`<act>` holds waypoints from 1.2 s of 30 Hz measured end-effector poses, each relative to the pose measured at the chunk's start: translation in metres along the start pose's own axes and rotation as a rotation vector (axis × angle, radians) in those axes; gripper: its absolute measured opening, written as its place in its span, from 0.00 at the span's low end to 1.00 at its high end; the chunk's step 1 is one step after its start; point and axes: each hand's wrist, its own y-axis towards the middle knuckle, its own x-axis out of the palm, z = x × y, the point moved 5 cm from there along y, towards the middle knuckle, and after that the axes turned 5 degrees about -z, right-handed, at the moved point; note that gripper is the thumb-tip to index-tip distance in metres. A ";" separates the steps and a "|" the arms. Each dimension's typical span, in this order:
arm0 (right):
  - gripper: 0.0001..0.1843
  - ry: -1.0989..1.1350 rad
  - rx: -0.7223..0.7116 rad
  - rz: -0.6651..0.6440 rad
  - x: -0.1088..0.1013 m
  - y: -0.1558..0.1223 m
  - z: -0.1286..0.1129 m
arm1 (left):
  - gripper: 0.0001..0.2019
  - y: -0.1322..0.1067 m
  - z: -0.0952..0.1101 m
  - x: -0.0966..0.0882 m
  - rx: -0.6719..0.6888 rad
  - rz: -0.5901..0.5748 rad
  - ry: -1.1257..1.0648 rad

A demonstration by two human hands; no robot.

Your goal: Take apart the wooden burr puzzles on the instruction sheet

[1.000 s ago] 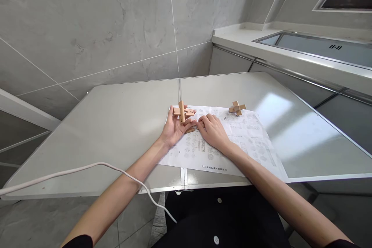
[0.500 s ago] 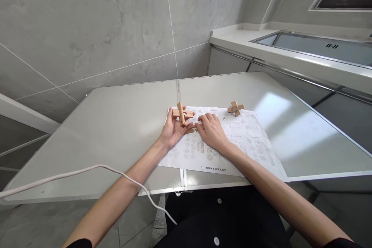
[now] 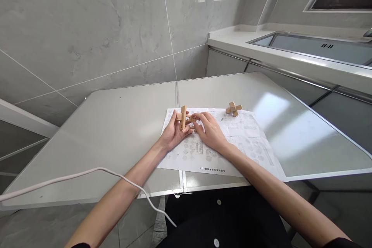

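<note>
My left hand (image 3: 171, 136) grips a partly joined wooden burr puzzle (image 3: 183, 117), its notched bars crossing one another, with one bar standing up across the front. My right hand (image 3: 212, 131) has its fingers bent at the right end of the same puzzle, pinching a bar that carries a dark mark. Below the fingertips, another wooden puzzle piece (image 3: 198, 128) is partly covered by both hands. Under the hands lies a printed sheet (image 3: 221, 167) with small diagrams. A second burr puzzle (image 3: 233, 109), joined into a cross shape, rests near the sheet's far edge.
The pale folding table (image 3: 122, 131) has a seam down its middle. A white cable (image 3: 99, 169) crosses the front left over my left forearm. Behind on the right stands a counter (image 3: 226, 38) with a sink (image 3: 308, 48); a grey tiled wall (image 3: 110, 27) borders the far side.
My right hand has moved up to the held puzzle and now takes its right end. The puzzle has turned a little in my left hand. The view has shifted slightly.
</note>
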 end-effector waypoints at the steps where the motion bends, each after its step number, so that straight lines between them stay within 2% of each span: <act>1: 0.16 0.000 0.004 -0.004 0.000 0.000 0.001 | 0.23 0.000 0.000 0.000 -0.006 -0.003 0.001; 6: 0.19 0.006 -0.016 -0.035 0.003 0.000 0.001 | 0.20 -0.001 -0.002 0.002 -0.021 -0.065 0.033; 12: 0.18 0.023 -0.028 -0.092 0.006 0.000 0.001 | 0.22 -0.002 -0.008 0.000 -0.097 -0.139 0.092; 30: 0.21 0.039 -0.059 -0.106 0.007 0.000 0.000 | 0.20 -0.001 -0.006 -0.006 -0.071 -0.094 0.149; 36: 0.21 0.078 -0.013 -0.115 0.007 -0.001 -0.001 | 0.20 0.000 -0.006 -0.009 -0.038 -0.093 0.179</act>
